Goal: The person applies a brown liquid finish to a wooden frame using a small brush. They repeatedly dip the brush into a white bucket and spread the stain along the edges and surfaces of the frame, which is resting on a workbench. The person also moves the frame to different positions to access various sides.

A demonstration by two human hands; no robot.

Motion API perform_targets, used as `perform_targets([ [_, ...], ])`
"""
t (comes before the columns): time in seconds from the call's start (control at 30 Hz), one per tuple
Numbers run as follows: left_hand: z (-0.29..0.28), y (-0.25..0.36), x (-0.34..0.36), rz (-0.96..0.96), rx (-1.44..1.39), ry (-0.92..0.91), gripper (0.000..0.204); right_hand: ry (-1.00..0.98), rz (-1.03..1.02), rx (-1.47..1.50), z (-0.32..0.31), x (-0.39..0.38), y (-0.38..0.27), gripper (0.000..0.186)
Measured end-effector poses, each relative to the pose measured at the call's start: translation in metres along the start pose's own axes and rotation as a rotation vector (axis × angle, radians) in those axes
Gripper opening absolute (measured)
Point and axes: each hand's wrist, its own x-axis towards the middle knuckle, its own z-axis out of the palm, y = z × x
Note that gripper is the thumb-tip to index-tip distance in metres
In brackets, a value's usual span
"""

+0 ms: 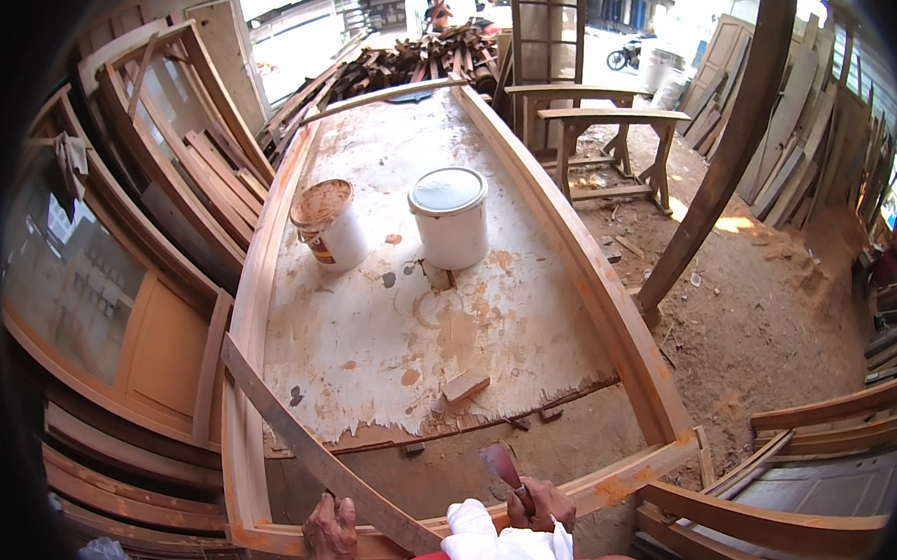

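Observation:
A large wooden door frame [610, 313] lies flat before me, with a thin wooden strip [322, 466] slanting across its near left corner. My right hand [545, 506] is closed round a putty knife [501, 465], whose reddish-stained blade points up and away over the near rail. By the near rail, left of the strip's lower end, my left hand [329, 530] has its fingers curled closed. What it grips, if anything, is hidden. A white cloth [475, 539] lies at my lap beside the right hand.
Inside the frame, a stained white board [371, 343] carries a bucket of brown paste [328, 230], a lidded white bucket [450, 220] and a small wood block [465, 384]. Glazed doors [109, 295] lean at left. A slanted post [728, 158] and trestles [612, 123] stand at right.

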Motion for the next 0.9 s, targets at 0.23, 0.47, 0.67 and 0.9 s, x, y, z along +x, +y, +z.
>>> perform_targets([
  [0.23, 0.01, 0.001, 0.025, 0.062, -0.053, -0.052, 0.043, -0.026, 0.087, -0.02, 0.007, -0.018, 0.038, 0.03],
  [0.47, 0.011, -0.009, 0.007, 0.021, -0.007, -0.013, 0.045, 0.05, -0.018, 0.007, 0.006, -0.006, 0.024, 0.029],
  [0.67, 0.011, -0.003, 0.01, 0.029, -0.017, 0.013, 0.045, 0.044, -0.004, 0.01, 0.0, 0.001, 0.018, 0.029],
  [0.9, 0.007, 0.0, 0.014, 0.037, -0.019, -0.002, 0.044, 0.059, -0.039, 0.076, -0.012, 0.001, 0.02, 0.028],
])
